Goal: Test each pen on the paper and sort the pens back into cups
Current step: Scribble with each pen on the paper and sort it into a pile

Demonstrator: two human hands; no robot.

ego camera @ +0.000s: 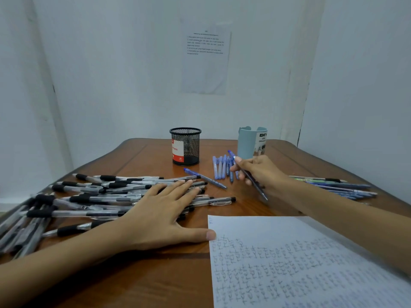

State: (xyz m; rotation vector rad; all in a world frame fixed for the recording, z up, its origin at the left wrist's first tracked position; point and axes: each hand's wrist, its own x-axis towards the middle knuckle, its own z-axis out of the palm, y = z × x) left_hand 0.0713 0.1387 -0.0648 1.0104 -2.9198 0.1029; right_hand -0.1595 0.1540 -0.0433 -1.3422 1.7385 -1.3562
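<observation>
right hand grips a slim blue pen; cap end up

We see soft, cool, even light. A dark shadow pools on the brown wooden worktop beneath the left forearm. The right hand and its slim blue-capped pen smear with motion; wide-angle distortion bows the worktop's edges.

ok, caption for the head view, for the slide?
Right hand holds a blue pen near the blue cup; left hand rests flat on black pens.
</observation>
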